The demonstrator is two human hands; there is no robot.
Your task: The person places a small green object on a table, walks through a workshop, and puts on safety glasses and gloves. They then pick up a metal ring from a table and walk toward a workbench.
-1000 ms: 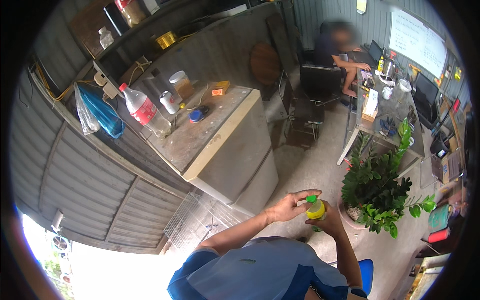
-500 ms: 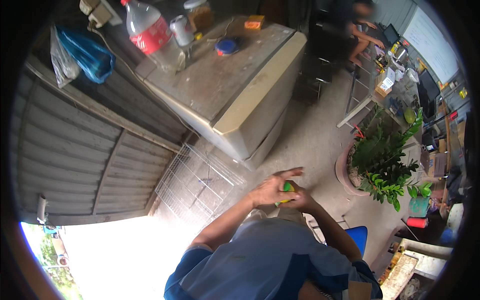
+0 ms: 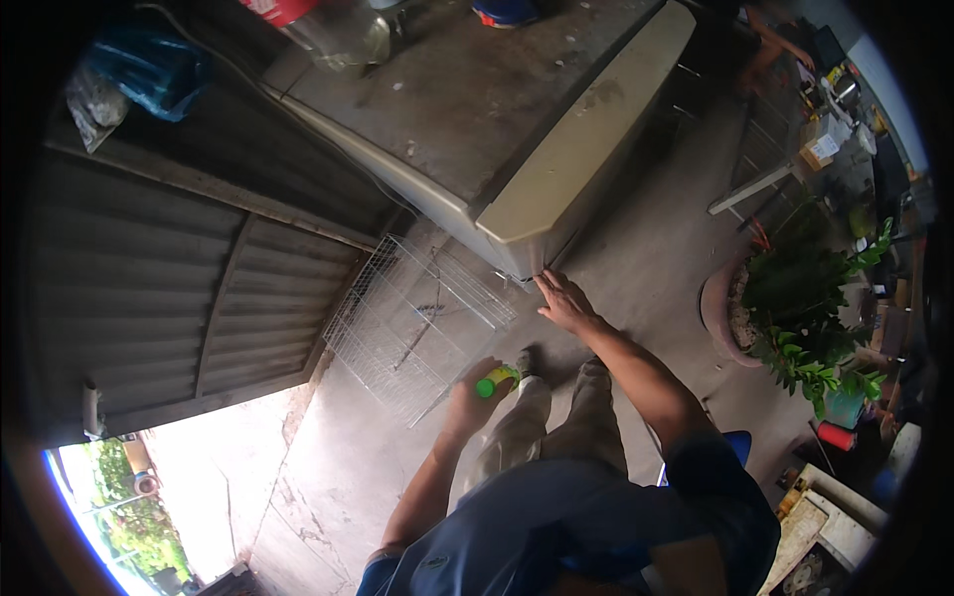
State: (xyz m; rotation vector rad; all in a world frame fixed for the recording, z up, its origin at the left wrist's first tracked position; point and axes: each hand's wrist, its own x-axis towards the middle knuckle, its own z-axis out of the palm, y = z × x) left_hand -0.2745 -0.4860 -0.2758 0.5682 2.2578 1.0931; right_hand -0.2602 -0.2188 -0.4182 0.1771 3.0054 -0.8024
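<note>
My left hand [image 3: 469, 402] is wrapped round a small yellow-green bottle [image 3: 503, 376] with a bright green cap, held low in front of my legs. Ahead of me stands an old fridge [image 3: 586, 129] with a worn grey top and a cream door edge. My right hand [image 3: 564, 304] reaches forward with fingers stretched out, its fingertips at the lower corner of the fridge door. Whether they press on it or only meet its edge is hard to see. Nothing shows in that hand.
A wire rack [image 3: 412, 318] leans by the corrugated metal wall [image 3: 129, 318] at left. A clear plastic bottle [image 3: 343, 40] and a blue lid [image 3: 505, 12] sit on the fridge. At right stand a potted plant [image 3: 730, 308] and a cluttered table [image 3: 755, 189], with a person behind.
My hands were together around the bottle and have parted. The left keeps the bottle lower and to the left; the right has reached forward to the fridge. My view has tipped downward.
</note>
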